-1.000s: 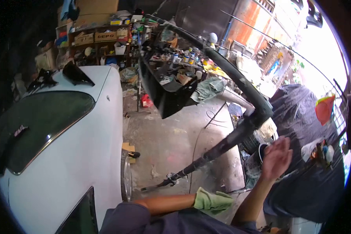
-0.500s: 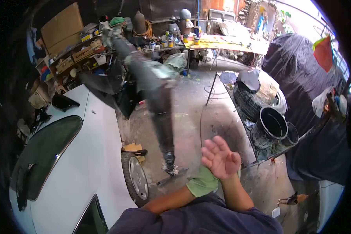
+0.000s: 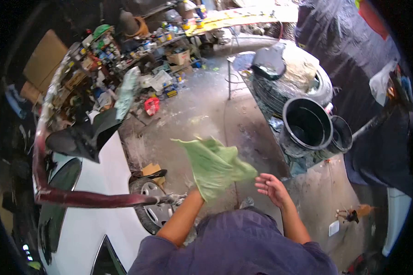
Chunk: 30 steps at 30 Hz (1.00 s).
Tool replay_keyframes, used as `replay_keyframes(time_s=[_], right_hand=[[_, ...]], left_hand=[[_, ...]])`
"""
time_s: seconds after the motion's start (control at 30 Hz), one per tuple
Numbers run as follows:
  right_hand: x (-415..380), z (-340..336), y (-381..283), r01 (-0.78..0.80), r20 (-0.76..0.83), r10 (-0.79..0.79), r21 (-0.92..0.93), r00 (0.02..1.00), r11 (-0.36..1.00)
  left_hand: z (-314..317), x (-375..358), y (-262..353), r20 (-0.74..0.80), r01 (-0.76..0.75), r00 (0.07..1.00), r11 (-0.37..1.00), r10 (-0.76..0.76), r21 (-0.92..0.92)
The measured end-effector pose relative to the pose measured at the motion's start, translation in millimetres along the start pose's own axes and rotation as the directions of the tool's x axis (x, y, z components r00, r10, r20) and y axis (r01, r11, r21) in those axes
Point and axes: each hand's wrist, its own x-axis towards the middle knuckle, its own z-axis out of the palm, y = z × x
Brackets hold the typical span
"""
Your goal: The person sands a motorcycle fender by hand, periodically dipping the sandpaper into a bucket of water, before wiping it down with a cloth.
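Note:
A light green cloth (image 3: 215, 165) hangs spread out in front of my body, over the grey floor. My left forearm reaches up to its lower left edge, and the cloth covers my left hand, so its fingers are hidden. Just past the cloth's right corner is my right hand (image 3: 271, 187), with its fingers apart and nothing held. A dark red pole (image 3: 96, 199) with a bend crosses on the left, above a white car (image 3: 110, 220).
Black buckets (image 3: 306, 123) stand on a low platform at the right, beside a plastic-wrapped round bundle (image 3: 289, 80). A wheel (image 3: 153, 206) lies near the car. Cluttered shelves (image 3: 110, 59) fill the upper left. A red item (image 3: 152, 106) lies on the floor.
The green cloth has opened out and moved up and left. My hands have moved apart. The pole now appears farther left, and the view has tilted down.

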Motion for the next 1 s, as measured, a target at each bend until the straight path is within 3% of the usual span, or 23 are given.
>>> replay_keyframes(time_s=[0.03,0.07,0.1,0.13,0.23,0.33,0.37,0.4,0.43,0.47,0.5,0.6,0.7,0.73,0.77,0.8,0.87,0.9,1.0], right_hand=[[1,-13,-9,0.006,-0.049,-0.007,-0.025,0.999,1.000],[0,-24,-16,0.019,-0.103,-0.031,-0.122,0.994,0.992],[2,-33,-24,0.030,-0.149,-0.064,-0.220,0.987,0.975],[4,-39,-31,0.038,-0.191,-0.102,-0.315,0.976,0.948],[10,-49,-43,0.145,-0.096,-0.210,-0.451,0.973,0.880],[24,-27,-60,0.191,0.014,-0.216,-0.526,0.976,0.829],[33,-20,-64,0.195,0.050,-0.201,-0.549,0.978,0.812],[44,-14,-68,0.198,0.086,-0.182,-0.573,0.980,0.795],[61,-11,-71,0.178,0.105,-0.146,-0.454,0.984,0.873],[86,-12,-72,0.152,0.131,-0.115,-0.327,0.985,0.933],[119,-20,-81,0.119,0.156,-0.088,-0.206,0.984,0.971],[171,-23,-73,-0.168,0.155,0.132,0.251,0.979,0.953],[213,19,-132,0.016,0.236,-0.130,0.432,0.963,0.902],[229,33,-158,0.047,0.264,-0.210,0.514,0.941,0.857],[251,36,-172,0.025,0.286,-0.194,0.505,0.938,0.863],[271,39,-180,0.012,0.297,-0.204,0.541,0.933,0.841],[317,48,-204,-0.016,0.327,-0.225,0.596,0.918,0.802],[335,55,-218,0.052,0.229,-0.201,0.529,0.952,0.847],[397,43,-242,0.080,0.189,-0.189,0.470,0.964,0.879]], left_hand=[[5,13,-30,0.005,0.173,0.983,0.928,-0.181,-0.329],[9,23,-52,0.064,0.313,0.935,0.724,-0.350,-0.614],[6,30,-65,0.115,0.298,0.941,0.941,-0.318,0.160],[6,36,-72,0.181,0.029,0.933,0.567,-0.311,0.823],[41,31,-33,0.107,0.057,0.961,0.560,-0.256,0.827],[61,51,5,0.260,0.032,0.916,0.703,-0.305,0.711],[64,62,31,0.324,0.079,0.865,0.741,-0.383,0.666],[64,71,35,0.400,0.091,0.860,0.866,-0.317,0.491],[61,81,36,0.459,0.107,0.856,0.950,-0.238,0.293],[56,93,39,0.497,0.123,0.855,0.989,-0.147,0.080],[48,124,54,0.515,0.227,0.856,0.920,-0.032,-0.320],[29,198,44,0.412,0.126,0.910,0.918,0.043,-0.375],[4,271,47,0.324,0.207,0.937,0.955,-0.132,-0.212],[-8,293,46,0.285,0.002,0.958,0.998,-0.021,0.068],[-21,315,44,0.275,-0.194,0.956,0.919,0.099,0.343],[-32,333,44,0.298,-0.351,0.931,0.732,0.210,0.584],[-49,375,39,0.218,-0.239,0.958,0.935,0.184,0.261],[-57,396,34,0.179,-0.177,0.971,0.982,0.162,0.072],[-94,454,23,0.131,-0.105,0.986,0.994,0.103,0.005]])
